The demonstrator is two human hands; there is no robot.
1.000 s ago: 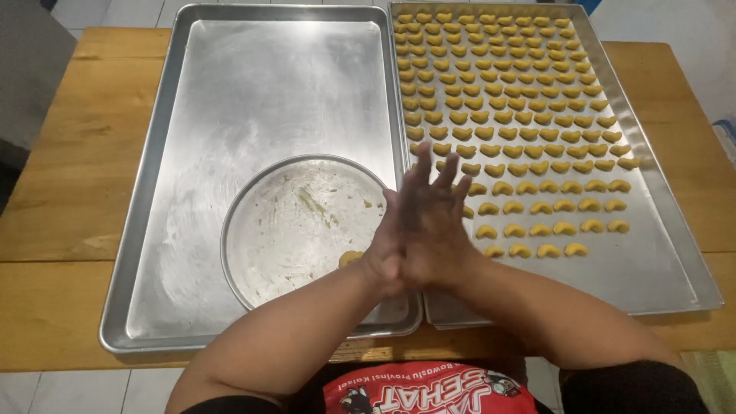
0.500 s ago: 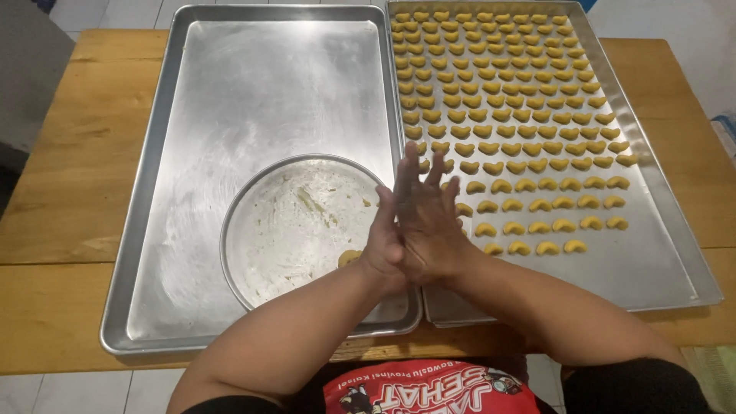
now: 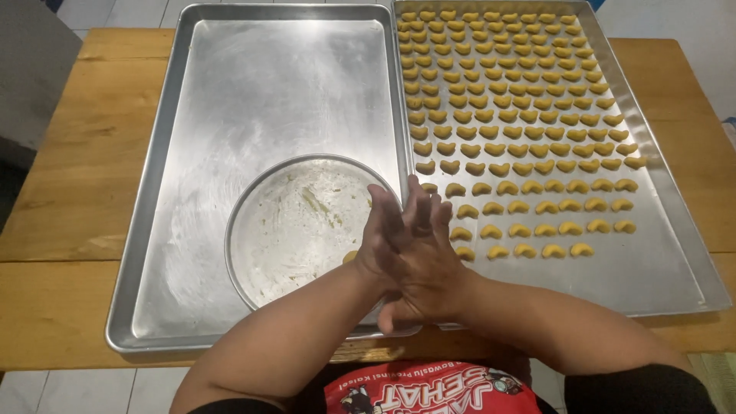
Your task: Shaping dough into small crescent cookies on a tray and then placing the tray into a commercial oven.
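Change: since the earlier frames both hands have slid a little against each other, the fingers now lean more to the left; trays and table have not shifted.
Fingers: the right hand lies over the left hand, palms pressed flat together, fingers straight and slightly fanned; whether anything sits between the palms I cannot tell.
Dough: a small yellow dough piece peeks out at the left hand's edge, lying on the round pan.
Round pan: a shallow round pan smeared with crumbs sits in the near right corner of the left tray, partly under the hands.
Left tray: a bare metal tray, scuffed and shiny.
Right tray: a second metal tray touches the first, filled in rows with small curved yellow cookies; its near strip is bare.
Surface: a wooden table carries both trays.
Room: pale floor tiles show beyond the table and below its near edge.
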